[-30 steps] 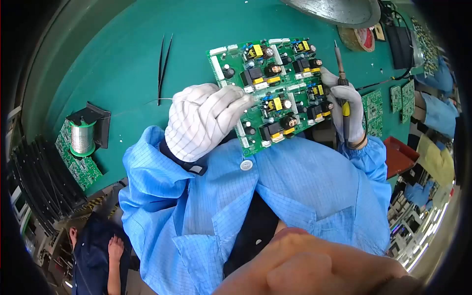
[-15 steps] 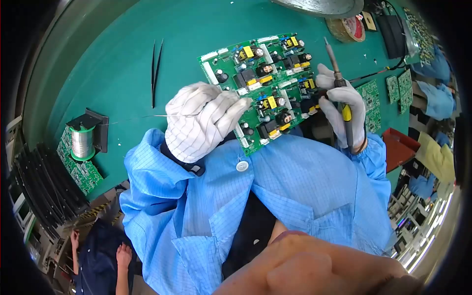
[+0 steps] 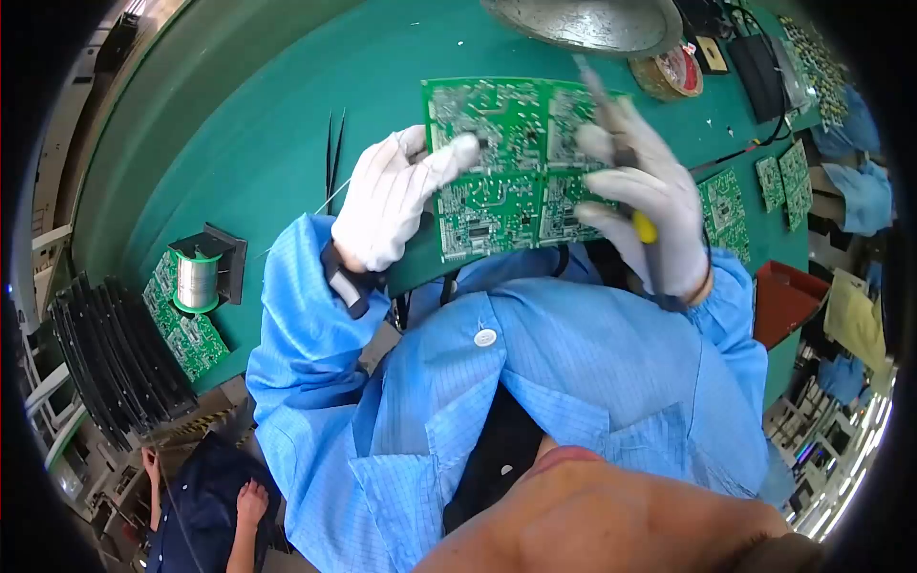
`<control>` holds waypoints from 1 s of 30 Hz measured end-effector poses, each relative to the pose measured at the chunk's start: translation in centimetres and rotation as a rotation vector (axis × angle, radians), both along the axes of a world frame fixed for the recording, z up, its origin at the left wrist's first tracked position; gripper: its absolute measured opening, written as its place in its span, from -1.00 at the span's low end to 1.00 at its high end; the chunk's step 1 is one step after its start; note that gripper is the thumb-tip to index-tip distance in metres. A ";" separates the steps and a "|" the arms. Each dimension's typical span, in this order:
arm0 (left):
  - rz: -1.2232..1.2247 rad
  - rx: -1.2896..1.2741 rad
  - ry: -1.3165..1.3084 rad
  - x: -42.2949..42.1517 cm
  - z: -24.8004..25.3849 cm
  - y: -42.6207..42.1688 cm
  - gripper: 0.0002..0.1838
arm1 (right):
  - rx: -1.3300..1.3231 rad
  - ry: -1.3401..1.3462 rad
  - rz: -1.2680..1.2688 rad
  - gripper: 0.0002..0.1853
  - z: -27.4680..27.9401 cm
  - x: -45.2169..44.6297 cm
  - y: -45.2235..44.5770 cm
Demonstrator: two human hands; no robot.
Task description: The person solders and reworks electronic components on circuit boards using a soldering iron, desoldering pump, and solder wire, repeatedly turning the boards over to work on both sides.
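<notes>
A green circuit board panel (image 3: 492,186) is held up in front of my chest, its solder side facing me. My gloved left hand (image 3: 387,201) is closed on its left edge, thumb across the face. A thin solder wire (image 3: 334,196) runs out behind this hand. My gloved right hand (image 3: 659,205) is wrapped around a soldering iron with a yellow grip (image 3: 645,227), its blurred tip pointing up and away. The fingers of that hand also overlap the panel's right edge. Black tweezers (image 3: 333,158) lie behind my left hand. A solder spool (image 3: 197,282) stands on its holder at left.
At the back are a metal dish (image 3: 592,24) and a tape roll (image 3: 669,74). More circuit boards (image 3: 728,210) and a red tray (image 3: 785,304) lie at right. Left, a black slotted rack (image 3: 115,353) stands near another board (image 3: 196,346). A person (image 3: 205,506) sits lower left.
The panel has been turned over: its component side faced me before, now the solder side does. My left hand has shifted to its left edge, and the soldering iron's tip has swung left.
</notes>
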State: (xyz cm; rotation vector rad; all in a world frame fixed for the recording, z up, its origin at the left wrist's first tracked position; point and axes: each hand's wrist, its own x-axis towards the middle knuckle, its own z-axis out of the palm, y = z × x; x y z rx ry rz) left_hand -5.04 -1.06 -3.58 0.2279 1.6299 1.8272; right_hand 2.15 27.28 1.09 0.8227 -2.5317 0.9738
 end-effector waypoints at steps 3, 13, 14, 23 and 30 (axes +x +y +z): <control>-0.252 -0.680 0.462 -1.2 1.7 0.6 -0.59 | 0.019 -0.022 0.036 -0.55 -2.2 -0.9 -0.9; -0.022 -0.903 0.788 0.1 9.4 -2.3 -0.16 | -0.001 -0.036 0.045 -0.47 -4.9 -0.7 -0.4; -0.098 -0.792 0.808 0.3 10.8 -3.1 -0.13 | 0.009 -0.031 0.061 -0.47 -4.7 -0.6 -0.5; 0.856 -0.813 1.950 -3.0 26.7 -10.6 -0.60 | 0.009 0.033 0.055 -0.56 -2.3 -0.9 -1.2; 1.356 -0.570 1.605 -13.1 41.1 -10.5 -0.53 | -0.082 0.121 0.067 -0.67 -1.2 -0.9 -1.3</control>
